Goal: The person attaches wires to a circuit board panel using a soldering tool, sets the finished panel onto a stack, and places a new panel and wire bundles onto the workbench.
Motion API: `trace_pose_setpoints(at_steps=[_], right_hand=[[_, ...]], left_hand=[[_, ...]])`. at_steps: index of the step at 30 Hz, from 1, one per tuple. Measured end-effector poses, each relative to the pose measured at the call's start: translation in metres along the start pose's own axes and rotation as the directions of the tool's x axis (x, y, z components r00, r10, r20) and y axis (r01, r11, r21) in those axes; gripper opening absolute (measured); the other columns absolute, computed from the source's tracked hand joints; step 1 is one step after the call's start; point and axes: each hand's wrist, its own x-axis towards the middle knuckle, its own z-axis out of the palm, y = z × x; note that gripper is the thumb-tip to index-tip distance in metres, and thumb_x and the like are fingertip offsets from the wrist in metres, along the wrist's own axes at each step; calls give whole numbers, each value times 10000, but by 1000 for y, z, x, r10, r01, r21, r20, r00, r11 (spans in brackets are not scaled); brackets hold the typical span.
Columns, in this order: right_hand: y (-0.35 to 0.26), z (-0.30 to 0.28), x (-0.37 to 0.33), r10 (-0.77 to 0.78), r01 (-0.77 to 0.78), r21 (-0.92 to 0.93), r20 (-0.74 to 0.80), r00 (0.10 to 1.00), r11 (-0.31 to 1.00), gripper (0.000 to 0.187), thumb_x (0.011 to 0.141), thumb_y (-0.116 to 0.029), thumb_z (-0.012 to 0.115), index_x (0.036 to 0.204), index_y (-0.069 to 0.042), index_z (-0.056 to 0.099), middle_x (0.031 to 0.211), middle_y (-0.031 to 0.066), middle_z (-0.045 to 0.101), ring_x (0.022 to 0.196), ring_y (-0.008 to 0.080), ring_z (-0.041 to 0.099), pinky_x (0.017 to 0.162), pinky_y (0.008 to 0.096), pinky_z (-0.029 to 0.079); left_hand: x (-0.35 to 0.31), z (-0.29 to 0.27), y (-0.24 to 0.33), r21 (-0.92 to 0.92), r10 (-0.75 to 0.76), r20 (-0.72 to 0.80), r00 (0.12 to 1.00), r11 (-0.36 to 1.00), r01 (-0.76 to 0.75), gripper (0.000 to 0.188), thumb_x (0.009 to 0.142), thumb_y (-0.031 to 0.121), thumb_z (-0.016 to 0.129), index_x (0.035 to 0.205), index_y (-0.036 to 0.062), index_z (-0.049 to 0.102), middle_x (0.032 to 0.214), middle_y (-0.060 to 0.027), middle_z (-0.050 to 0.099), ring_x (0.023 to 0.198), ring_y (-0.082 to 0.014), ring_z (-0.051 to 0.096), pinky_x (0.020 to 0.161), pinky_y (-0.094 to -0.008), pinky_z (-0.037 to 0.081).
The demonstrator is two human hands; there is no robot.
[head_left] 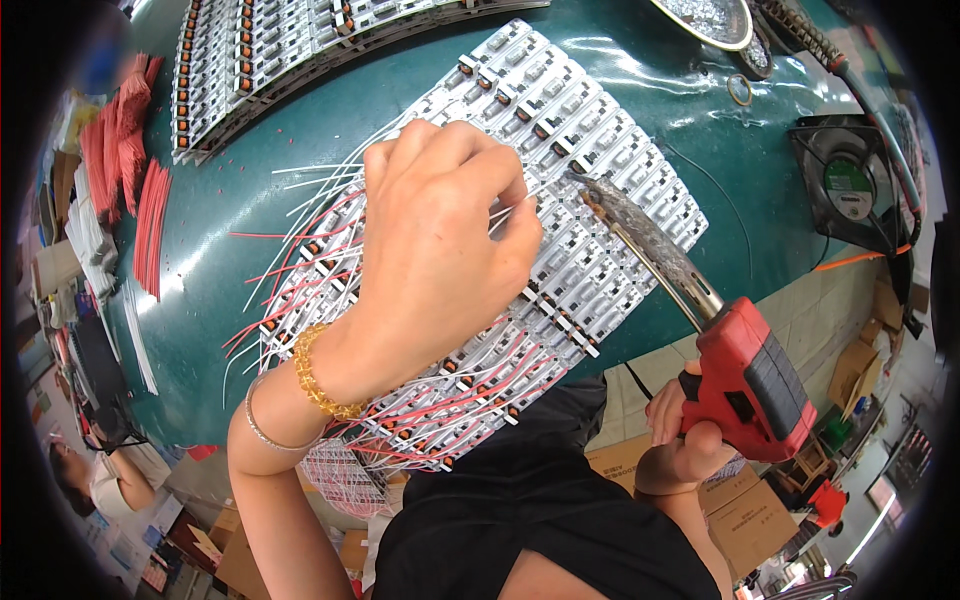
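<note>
Left hand [440, 220] pinches thin white wire [503, 210]; white-silver circuit-board panel [605, 140] beneath. Right hand [690, 430] grips red-and-black plastic soldering gun [740, 355].

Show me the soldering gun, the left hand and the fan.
Soldering gun [732, 348], head view: its red body.
Left hand [440, 235], head view: back of the hand.
Fan [848, 182], head view: its green hub.

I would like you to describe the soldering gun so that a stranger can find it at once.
On the green table, find the panel of small pale modules near the picture's middle. To its lower right, the right hand holds the soldering gun, its metal barrel pointing up and left toward the panel. Its thick red-and-black handle sets it apart from the pale panel.
</note>
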Motion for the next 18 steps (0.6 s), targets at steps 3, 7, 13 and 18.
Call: trace_pose_setpoints(at_steps=[3,7,13,18], right_hand=[[-5,9,5,-104,118,-111,126,987,987,811,735,-578,650,1134,98,449,450,-7,428,356,95,414,389,222,353],[-13,20,6,-83,102,-85,202,976,991,823,743,-588,633,1150,101,442,446,-13,417,348,95,405,385,224,352],[-26,31,7,-142,166,-110,200,969,980,829,746,-602,615,1162,93,439,442,-14,416,349,102,411,394,231,361],[-27,25,6,-92,130,-164,221,971,978,855,742,-616,612,1183,94,433,443,-13,422,355,106,417,404,234,366]], left_hand=[[1,1,1,4,3,-10,1000,1000,-3,93,688,78,630,642,53,553,756,-58,549,775,-241,475,742,-363,328],[1,-3,2,31,-22,24,999,999,21,85,677,65,650,652,56,570,751,-54,552,779,-242,482,738,-368,334],[1,-11,3,68,165,-38,986,984,-162,110,661,29,722,732,52,642,678,-37,561,697,-222,520,663,-343,394],[1,-2,11,11,129,16,991,992,-130,111,676,51,721,686,62,611,636,-27,540,647,-202,491,714,-328,349]])
